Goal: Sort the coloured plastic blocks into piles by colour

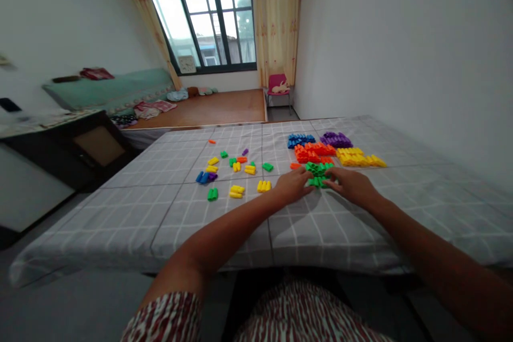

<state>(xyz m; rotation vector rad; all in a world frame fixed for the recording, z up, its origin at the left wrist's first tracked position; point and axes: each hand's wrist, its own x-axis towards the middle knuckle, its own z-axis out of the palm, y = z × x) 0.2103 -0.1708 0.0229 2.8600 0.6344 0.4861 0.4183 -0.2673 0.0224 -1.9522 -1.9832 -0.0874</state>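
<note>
Checked cloth covers the desk; left hand and right hand flank green pieces, whether pinching any unclear.

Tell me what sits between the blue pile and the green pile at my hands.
The orange pile lies between the blue pile and the green pile, as the head view shows.

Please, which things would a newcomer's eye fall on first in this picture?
Probably the blue pile, purple pile, orange pile, yellow pile and green pile, right of centre on the tablecloth. The left hand and right hand touch the green pile. Then the bright window, top, left of centre.
</note>
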